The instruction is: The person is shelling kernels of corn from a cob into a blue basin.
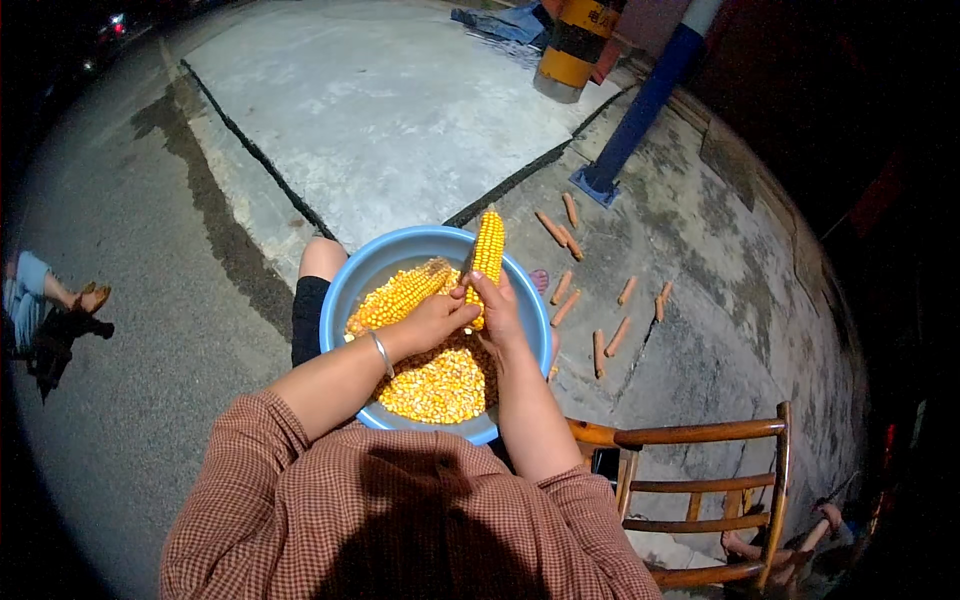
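Note:
A blue plastic basin [337,300] rests on the person's lap, with loose yellow maize kernels [439,386] heaped in its near part. My right hand [504,304] is closed around the lower part of an upright ear of maize [489,244], whose tip points away over the far rim. With its fingers at the near end of that same ear, my left hand [442,319] presses against the kernels; a metal bangle is on its wrist. Another ear of maize [401,296] lies on the kernels at the basin's left, partly beneath my left hand and forearm.
Several bare corncobs [599,352] lie scattered on the concrete to the right. A wooden chair [705,435] stands at the lower right. Farther off are a blue post [645,112] and a yellow-and-black banded pole [574,60]. Parts of other people show at the far left and lower right.

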A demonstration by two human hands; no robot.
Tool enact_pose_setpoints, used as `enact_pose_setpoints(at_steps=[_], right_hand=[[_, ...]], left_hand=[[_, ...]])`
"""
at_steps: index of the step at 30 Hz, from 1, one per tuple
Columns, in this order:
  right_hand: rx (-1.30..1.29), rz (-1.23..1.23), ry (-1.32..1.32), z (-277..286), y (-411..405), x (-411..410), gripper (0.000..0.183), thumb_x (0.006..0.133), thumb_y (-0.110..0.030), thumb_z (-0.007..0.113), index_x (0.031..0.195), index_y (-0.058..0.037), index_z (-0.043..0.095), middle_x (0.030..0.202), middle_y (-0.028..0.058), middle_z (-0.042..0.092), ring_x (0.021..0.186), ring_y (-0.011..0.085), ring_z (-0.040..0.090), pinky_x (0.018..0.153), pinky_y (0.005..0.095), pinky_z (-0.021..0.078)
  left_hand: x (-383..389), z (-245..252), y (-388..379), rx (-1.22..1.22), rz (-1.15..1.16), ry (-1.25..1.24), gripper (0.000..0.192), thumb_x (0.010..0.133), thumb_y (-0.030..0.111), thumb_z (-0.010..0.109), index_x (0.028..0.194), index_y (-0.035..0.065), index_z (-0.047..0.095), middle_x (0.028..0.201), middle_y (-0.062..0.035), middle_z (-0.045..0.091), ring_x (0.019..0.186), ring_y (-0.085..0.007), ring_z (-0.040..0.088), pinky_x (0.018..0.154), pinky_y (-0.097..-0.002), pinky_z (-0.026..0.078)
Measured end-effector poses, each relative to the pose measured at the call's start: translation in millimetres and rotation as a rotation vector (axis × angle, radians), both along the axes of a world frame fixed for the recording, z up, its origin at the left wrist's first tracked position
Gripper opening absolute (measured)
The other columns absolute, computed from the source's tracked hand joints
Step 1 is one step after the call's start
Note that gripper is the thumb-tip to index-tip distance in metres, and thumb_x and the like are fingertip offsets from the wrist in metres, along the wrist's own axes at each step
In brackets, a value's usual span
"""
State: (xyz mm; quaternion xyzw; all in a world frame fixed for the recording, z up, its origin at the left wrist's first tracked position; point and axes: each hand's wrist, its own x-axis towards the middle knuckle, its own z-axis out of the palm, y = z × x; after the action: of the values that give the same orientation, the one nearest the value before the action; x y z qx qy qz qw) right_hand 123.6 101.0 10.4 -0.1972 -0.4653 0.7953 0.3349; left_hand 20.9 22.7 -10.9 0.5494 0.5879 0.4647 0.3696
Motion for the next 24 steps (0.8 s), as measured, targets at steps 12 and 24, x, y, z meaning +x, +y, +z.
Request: enact_pose_setpoints(at_steps=[12, 24], right_hand=[[-0.309, 0.163, 0.108, -10.8, 14.3, 5.0, 0.026, 0.086, -0.024, 0.053, 0.104, -0.0076, 0.042, 0.081, 0.0069, 0.054, 0.068, 0.0173, 0.059, 0.057, 0.0307, 0.0521], [-0.048, -0.058, 0.04, -10.2, 4.1, -3.8, 0.027, 0.085, -0.017, 0.054, 0.105, -0.006, 0.04, 0.082, 0.0046, 0.05, 0.069, 0.0144, 0.056, 0.057, 0.0276, 0.0506]], left_hand=[[-7.4, -21.7, 4.6, 0.232, -0.113, -0.097, 0.032, 0.09, 0.028, 0.046, 0.095, -0.0013, 0.056, 0.084, -0.009, 0.058, 0.081, -0.0157, 0.054, 0.074, -0.0296, 0.043], [-0.1, -4.2, -1.3, -0.012, -0.101, -0.039, 0.038, 0.088, 0.032, 0.05, 0.098, -0.0037, 0.055, 0.086, -0.0089, 0.058, 0.081, -0.0133, 0.053, 0.072, -0.0285, 0.043]])
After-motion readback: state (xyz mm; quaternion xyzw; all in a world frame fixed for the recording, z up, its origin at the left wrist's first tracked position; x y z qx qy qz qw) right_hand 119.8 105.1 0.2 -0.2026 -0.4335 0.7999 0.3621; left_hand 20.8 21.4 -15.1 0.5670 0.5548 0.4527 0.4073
